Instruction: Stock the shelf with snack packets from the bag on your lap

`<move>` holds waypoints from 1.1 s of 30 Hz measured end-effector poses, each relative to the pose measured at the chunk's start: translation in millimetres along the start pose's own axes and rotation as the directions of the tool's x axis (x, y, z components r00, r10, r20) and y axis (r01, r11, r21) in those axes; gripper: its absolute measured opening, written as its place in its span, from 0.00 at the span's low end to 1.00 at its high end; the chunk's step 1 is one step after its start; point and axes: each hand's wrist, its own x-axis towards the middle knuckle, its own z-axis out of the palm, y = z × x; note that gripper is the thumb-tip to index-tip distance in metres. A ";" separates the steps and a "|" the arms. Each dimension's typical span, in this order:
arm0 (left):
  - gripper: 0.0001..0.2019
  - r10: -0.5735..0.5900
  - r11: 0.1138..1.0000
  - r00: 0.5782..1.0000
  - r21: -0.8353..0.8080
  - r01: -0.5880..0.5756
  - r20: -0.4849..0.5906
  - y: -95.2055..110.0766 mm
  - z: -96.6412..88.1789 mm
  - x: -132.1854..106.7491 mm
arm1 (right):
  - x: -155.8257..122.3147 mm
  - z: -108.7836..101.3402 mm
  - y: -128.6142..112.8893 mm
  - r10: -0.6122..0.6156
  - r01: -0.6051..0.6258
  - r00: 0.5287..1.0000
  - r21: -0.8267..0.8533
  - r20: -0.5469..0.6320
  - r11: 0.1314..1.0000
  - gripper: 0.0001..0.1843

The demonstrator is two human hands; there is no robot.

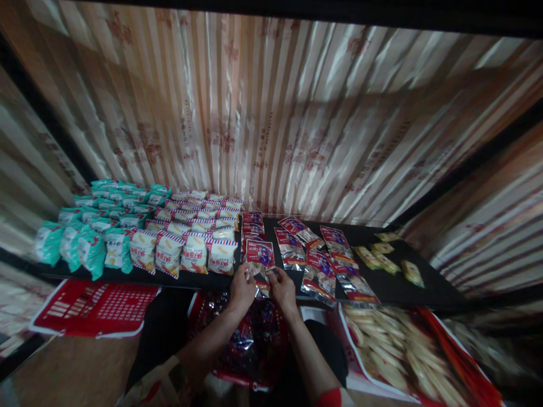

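Both my hands are at the front edge of a black shelf [394,285]. My left hand [242,291] pinches the lower left side of a red and purple snack packet [260,253], and my right hand [283,289] pinches its lower right side. The packet has a clear lower part, partly covered by my fingers. Behind it, similar packets [253,227] lie in a column. More of them, such as a red snack packet [319,271], lie loosely to the right. White snack bags with striped tops [194,252] stand in rows just left of my left hand.
Teal snack bags [91,249] fill the shelf's left end; small yellow packets [368,257] lie at its right. Below are a red basket [102,308], another basket of shiny packets [250,339] between my knees, and a container of pale, flat packs [394,350]. Patterned curtain [254,113] hangs behind.
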 end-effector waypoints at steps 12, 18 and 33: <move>0.26 0.245 0.862 0.968 0.443 -0.246 0.061 -5.1 5.3 -9.1 | 14.4 11.7 -5.0 -0.073 0.070 0.997 -0.091 -0.032 0.993 0.23; 0.25 0.268 0.809 0.955 0.509 -0.295 0.128 -1.8 4.7 -15.2 | 18.3 14.9 1.7 -0.081 0.075 0.996 -0.128 -0.046 0.989 0.22; 0.26 0.292 0.797 0.950 0.521 -0.306 0.110 -12.3 8.6 -14.7 | 13.5 20.5 3.1 -0.197 0.187 0.980 -0.178 -0.039 0.966 0.24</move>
